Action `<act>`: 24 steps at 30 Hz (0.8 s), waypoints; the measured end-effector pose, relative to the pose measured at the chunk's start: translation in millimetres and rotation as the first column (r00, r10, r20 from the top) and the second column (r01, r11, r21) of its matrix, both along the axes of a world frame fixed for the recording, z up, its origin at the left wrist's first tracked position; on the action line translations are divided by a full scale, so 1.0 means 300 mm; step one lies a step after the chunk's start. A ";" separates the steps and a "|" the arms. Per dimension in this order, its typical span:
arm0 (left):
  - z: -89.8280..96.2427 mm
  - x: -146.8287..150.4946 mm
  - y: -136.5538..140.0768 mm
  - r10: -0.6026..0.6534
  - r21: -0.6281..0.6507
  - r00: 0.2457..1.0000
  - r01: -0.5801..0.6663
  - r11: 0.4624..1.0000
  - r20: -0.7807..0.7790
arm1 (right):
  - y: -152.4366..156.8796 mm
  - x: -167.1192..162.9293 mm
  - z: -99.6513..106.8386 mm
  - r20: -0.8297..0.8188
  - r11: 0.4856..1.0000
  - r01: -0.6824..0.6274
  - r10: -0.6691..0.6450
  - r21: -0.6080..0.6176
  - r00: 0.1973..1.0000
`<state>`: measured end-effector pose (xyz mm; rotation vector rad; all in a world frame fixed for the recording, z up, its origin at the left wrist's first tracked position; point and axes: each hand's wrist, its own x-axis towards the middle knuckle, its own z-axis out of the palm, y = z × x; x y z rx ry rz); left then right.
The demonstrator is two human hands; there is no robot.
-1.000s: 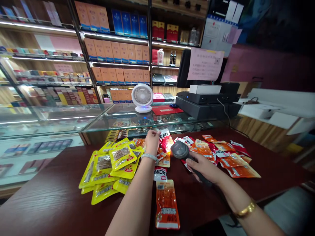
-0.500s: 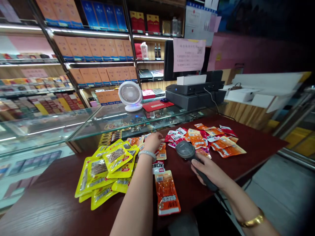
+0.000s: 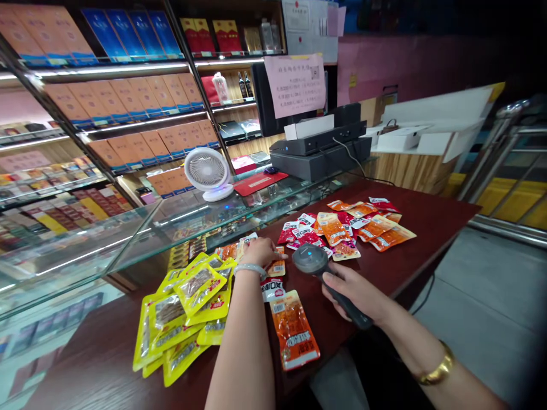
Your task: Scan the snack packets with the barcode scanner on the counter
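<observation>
My right hand [image 3: 356,290] is wrapped round the handle of a dark grey barcode scanner [image 3: 311,259], its head tilted toward the left over the table. My left hand [image 3: 258,251], with a pale bangle at the wrist, lies over small snack packets at the back of the table, fingers stretched to the right; some fingertips are hidden. Just left of that arm is a heap of yellow snack packets [image 3: 199,285]. An orange snack packet [image 3: 294,330] lies flat between my forearms, with a red-and-white packet [image 3: 272,289] behind it. Beyond the scanner spreads a pile of red and orange packets [image 3: 335,228].
The dark red table [image 3: 367,273] adjoins a glass display counter [image 3: 171,228]. On the counter are a white fan [image 3: 208,169], a red mat [image 3: 261,183] and a black cash drawer [image 3: 320,159]. Shelves of boxes [image 3: 141,97] stand behind. A metal railing [image 3: 482,159] is at right.
The view has shifted, so the background sits further left. My left hand has turned slightly over the packets, fingers flatter. The scanner stays in my right hand, a small blue light now showing on it.
</observation>
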<state>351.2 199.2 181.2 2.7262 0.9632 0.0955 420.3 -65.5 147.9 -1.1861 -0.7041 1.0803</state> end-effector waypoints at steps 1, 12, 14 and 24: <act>0.002 0.000 -0.003 -0.007 0.004 1.000 0.007 1.000 -0.020 | -0.002 -0.006 0.002 -0.002 1.000 -0.009 0.009 0.002 1.000; -0.026 0.011 0.022 -0.019 0.000 1.000 0.019 1.000 -0.011 | -0.010 -0.046 0.013 0.039 0.999 -0.049 0.049 0.006 0.998; -0.030 0.013 0.026 -0.015 -0.038 0.998 0.017 0.999 0.057 | -0.012 -0.048 0.014 0.054 0.999 -0.040 0.040 -0.007 0.998; 0.016 0.016 0.022 0.095 -0.259 0.870 0.038 0.965 0.484 | -0.023 -0.034 0.003 0.056 1.000 -0.019 0.021 -0.024 0.998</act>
